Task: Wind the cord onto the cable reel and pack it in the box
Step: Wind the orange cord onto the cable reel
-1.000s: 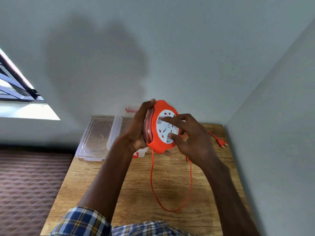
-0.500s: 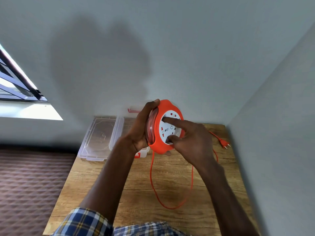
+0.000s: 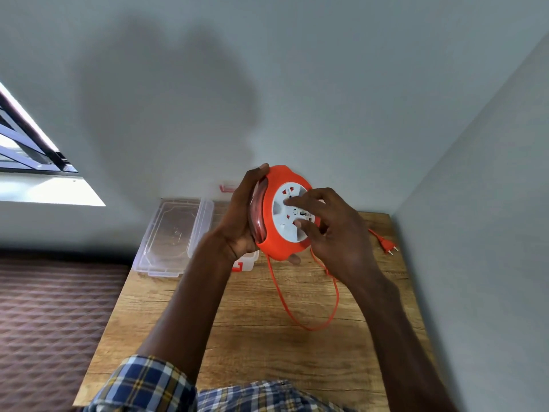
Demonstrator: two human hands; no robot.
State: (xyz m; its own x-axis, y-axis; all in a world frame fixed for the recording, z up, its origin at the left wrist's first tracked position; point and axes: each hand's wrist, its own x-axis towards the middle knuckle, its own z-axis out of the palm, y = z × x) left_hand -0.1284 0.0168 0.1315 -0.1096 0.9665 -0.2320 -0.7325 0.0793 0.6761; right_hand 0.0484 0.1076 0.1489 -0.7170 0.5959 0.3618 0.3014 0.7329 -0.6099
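I hold an orange cable reel (image 3: 274, 242) with a white socket face upright above the wooden table (image 3: 252, 337). My left hand (image 3: 240, 224) grips the reel's back and rim. My right hand (image 3: 332, 233) has its fingertips pressed on the white socket disc. An orange cord (image 3: 312, 325) hangs from the reel's underside, loops on the table and runs to its plug (image 3: 386, 245) at the far right. The clear plastic box (image 3: 246, 260) with red latches stands behind my left hand, mostly hidden.
The box's clear lid (image 3: 169, 233) lies flat at the table's far left corner. Walls close off the back and right side of the table. A patterned brown surface (image 3: 53, 316) lies left of the table, below a window (image 3: 26, 150).
My right fingers have shifted round on the white disc, turning it. The cord loop on the table has grown shorter and the plug has drawn slightly closer.
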